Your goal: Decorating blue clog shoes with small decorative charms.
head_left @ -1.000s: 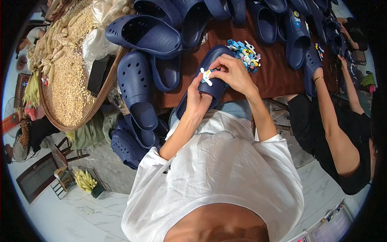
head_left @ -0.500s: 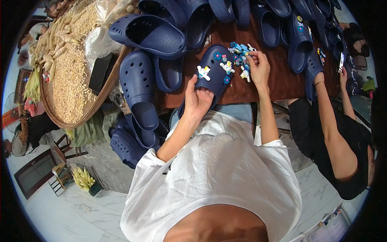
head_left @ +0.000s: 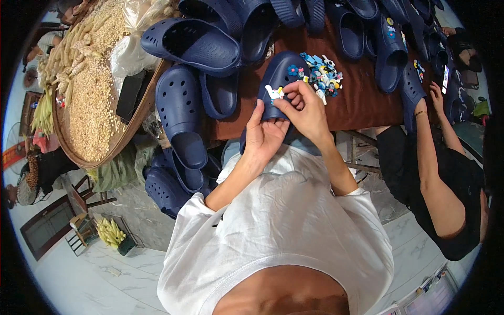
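Observation:
My left hand point(head_left: 261, 137) holds a navy clog point(head_left: 281, 67) at its foot opening, thumb along the side and fingers tucked in. A white cartoon-figure charm point(head_left: 274, 93) sits on the clog's upper, and blue and pink flower charms point(head_left: 294, 70) lie nearer the toe. Over the upper, my right hand point(head_left: 307, 111) is pinched, fingertips close beside the white charm. Whatever is between those fingertips is too small and hidden to make out. Just right of the clog, a heap of loose blue, white and yellow charms point(head_left: 326, 74) rests on the brown table covering point(head_left: 357, 107).
Several navy clogs point(head_left: 191, 44) crowd the table's left and far sides. A round tray rim point(head_left: 142, 126) encloses corn kernels, with a dark phone-like slab point(head_left: 132, 97) on it. At right, a person in black point(head_left: 441, 194) has one hand on a decorated clog point(head_left: 412, 89).
My right hand has moved left from the charm heap onto the clog, its fingers pinched. The clog has shifted slightly in my left hand. The neighbouring person's far hand has come away from the phone.

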Demonstrator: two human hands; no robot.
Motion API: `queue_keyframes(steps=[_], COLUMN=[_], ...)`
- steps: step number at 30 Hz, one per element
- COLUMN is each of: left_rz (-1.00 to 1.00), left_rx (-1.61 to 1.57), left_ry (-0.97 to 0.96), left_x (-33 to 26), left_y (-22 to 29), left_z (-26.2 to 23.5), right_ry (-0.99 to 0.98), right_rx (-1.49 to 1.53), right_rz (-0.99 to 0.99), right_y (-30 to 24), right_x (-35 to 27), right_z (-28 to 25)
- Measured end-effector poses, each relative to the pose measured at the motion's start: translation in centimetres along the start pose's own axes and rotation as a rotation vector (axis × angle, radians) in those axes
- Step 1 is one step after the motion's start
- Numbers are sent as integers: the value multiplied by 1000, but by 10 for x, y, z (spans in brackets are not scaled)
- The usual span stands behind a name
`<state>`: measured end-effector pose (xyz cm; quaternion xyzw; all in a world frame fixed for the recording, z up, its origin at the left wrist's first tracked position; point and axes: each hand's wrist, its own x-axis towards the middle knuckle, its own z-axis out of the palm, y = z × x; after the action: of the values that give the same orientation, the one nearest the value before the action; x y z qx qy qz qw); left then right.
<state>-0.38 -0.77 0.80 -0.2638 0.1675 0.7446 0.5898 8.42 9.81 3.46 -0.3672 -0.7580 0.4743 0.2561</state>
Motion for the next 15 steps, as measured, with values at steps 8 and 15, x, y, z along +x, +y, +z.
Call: queue_keyframes(steps=[8, 15], left_rz=[20, 99], left_rx=[129, 233], left_ry=[-114, -86], left_x=[0, 2], left_y=[-8, -19], left_z=[-5, -7], right_ry=[59, 70], right_rx=[-172, -313], right_rz=[14, -73], right_y=[0, -5], right_x=[-4, -5], right_z=[9, 5])
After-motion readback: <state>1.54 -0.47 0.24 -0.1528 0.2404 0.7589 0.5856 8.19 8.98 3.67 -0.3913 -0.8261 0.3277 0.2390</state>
